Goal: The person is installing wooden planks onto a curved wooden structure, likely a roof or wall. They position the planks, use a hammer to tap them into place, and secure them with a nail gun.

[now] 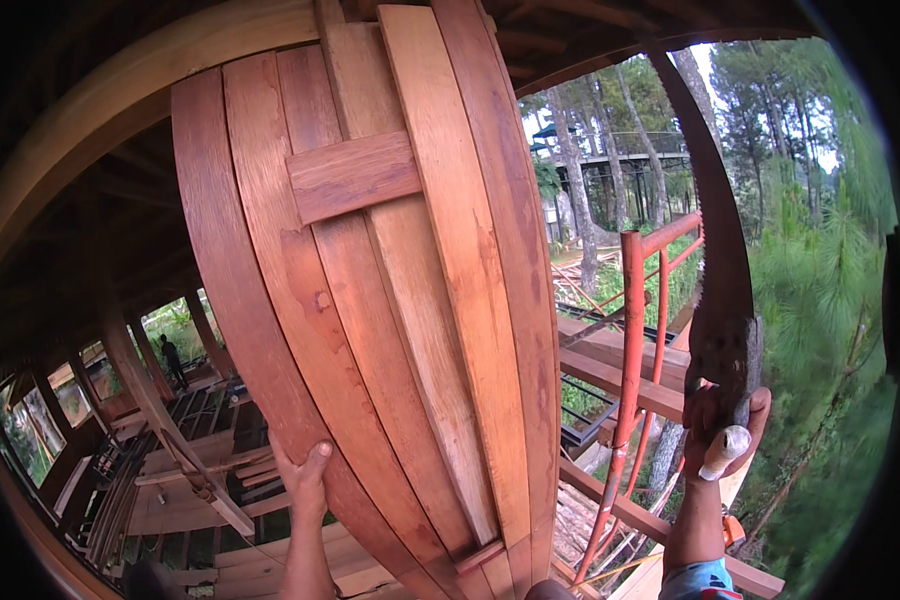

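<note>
Upright in front of me stands a panel of long reddish-brown wooden planks (370, 330). A short wooden crosspiece (355, 178) lies across its upper part. My left hand (303, 478) grips the left edge of the outermost plank, its thumb over the front face; the fingers behind are mostly hidden. At the right, away from the panel, my right hand (720, 425) is closed around the dark handle of a handsaw (715, 220). Its long dark blade points upward, with the toothed edge facing the panel. A pale, rounded piece (727, 452) shows at the bottom of the handle.
Right of the panel rises an orange-red metal scaffold frame (632, 330), with wooden beams (620, 378) beside it. A curved light beam (120, 120) runs along the upper left. Stacked boards (185, 500) lie below left, and a person (171, 358) stands far off. Green trees (810, 300) fill the right.
</note>
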`<state>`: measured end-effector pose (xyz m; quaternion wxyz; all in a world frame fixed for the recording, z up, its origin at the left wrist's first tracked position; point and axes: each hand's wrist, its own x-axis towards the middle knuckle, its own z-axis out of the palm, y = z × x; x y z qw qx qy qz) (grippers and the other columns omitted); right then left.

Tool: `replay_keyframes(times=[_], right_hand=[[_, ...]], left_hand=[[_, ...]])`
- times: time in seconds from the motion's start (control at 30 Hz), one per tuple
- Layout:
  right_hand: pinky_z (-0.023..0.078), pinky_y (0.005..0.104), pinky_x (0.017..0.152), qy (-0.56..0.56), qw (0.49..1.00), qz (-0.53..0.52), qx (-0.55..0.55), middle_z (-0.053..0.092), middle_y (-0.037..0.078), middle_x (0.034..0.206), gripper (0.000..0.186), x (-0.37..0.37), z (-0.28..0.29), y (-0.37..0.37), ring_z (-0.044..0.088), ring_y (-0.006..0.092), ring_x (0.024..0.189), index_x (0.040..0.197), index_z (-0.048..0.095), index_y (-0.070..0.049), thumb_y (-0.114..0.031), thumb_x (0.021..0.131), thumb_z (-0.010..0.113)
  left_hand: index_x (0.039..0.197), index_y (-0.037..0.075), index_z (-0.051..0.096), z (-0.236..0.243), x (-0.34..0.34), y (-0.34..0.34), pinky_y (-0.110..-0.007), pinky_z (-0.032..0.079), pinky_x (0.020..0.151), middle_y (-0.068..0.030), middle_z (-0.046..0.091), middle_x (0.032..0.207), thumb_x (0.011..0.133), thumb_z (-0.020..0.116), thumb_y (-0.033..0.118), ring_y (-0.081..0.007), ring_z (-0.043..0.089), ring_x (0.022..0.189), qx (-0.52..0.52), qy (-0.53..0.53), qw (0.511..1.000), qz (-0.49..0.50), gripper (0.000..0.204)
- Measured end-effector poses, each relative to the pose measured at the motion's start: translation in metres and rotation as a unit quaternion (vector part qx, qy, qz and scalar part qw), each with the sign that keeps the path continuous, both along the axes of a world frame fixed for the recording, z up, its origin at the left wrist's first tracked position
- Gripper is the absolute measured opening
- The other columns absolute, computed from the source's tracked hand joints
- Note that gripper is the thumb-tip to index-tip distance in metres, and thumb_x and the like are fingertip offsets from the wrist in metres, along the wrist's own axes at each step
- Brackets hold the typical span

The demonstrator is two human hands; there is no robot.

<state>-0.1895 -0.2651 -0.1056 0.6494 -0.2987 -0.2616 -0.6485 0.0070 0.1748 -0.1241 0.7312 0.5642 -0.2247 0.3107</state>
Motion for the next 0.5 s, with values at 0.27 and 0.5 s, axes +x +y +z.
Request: replay_keyframes(times=[0.27, 0.5], right_hand=[[0.040, 0.0192, 0.058, 0.017, 0.861, -0.422, -0.284, 0.054, 0.001, 0.088, 0.019, 0.055, 0.195, 0.084, 0.049, 0.0025, 0.068, 0.105, 0.055, -0.003, -0.015, 0.096, 0.067], [0.042, 0.0316, 0.058, 0.021, 0.884, -0.393, -0.253, 0.051, 0.008, 0.064, 0.040, 0.095, 0.248, 0.118, 0.046, 0.0145, 0.061, 0.091, 0.055, -0.002, -0.035, 0.091, 0.077]], left_hand=[[0.156, 0.000, 0.025, 0.002, 0.005, 0.001, -0.042, 0.037, 0.113, -0.0177, 0.043, 0.149, 0.072, 0.093, 0.040, -0.0292, 0.044, 0.137, 0.022, 0.004, 0.999, 0.032, 0.115], [0.158, 0.001, 0.022, 0.002, 0.007, 0.006, -0.043, 0.037, 0.115, -0.0185, 0.039, 0.153, 0.072, 0.092, 0.042, -0.0292, 0.044, 0.138, 0.020, -0.009, 1.000, 0.021, 0.118]])
